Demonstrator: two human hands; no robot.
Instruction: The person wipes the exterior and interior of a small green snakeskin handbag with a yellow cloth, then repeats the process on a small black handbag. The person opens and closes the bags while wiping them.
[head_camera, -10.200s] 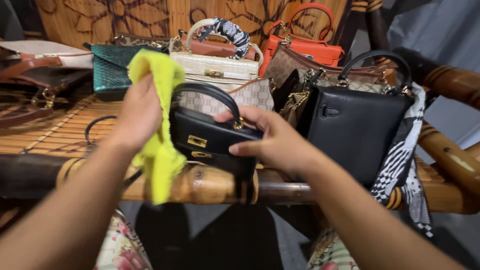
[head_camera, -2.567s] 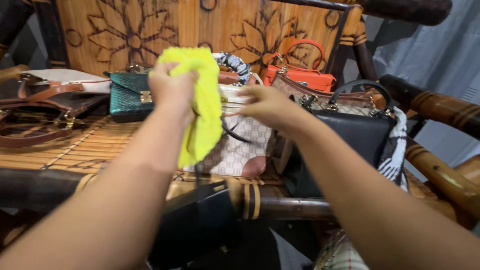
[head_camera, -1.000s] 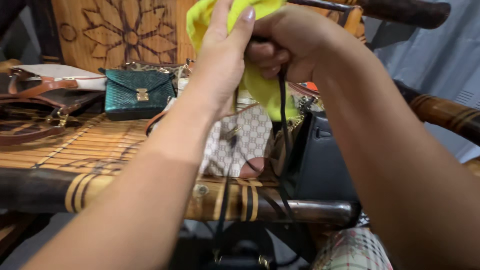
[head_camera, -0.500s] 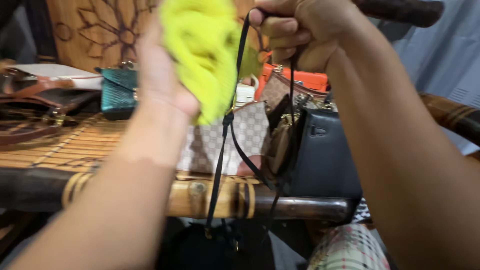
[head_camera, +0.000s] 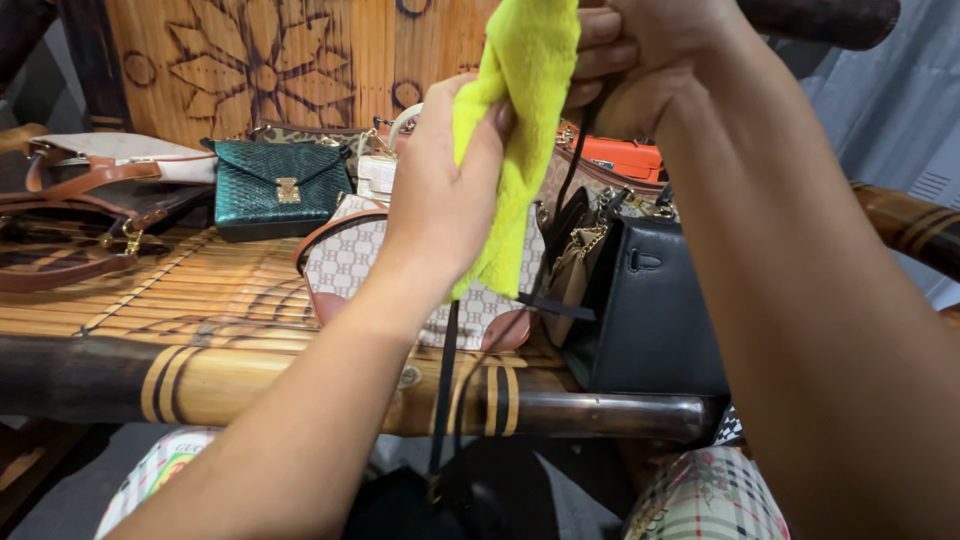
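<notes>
Yellow cloth (head_camera: 515, 140) now lower on strap (head_camera: 443, 390)

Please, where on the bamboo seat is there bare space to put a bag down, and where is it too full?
The bamboo slat seat is bare in front of the green bag, between the brown strapped bags at left and the patterned beige bag. From that bag rightward to the large black bag and orange bag, bags stand packed together.

Yellow cloth (head_camera: 515, 150): fuzzy, matt pile. Green bag (head_camera: 278, 187): glossy scale-embossed leather, shining under light. Black bag (head_camera: 655, 310): smooth, faintly gleaming leather. Surface (head_camera: 150, 290): slatted bamboo showing a warm varnished sheen. Black strap (head_camera: 443, 390): thin, matt.
</notes>
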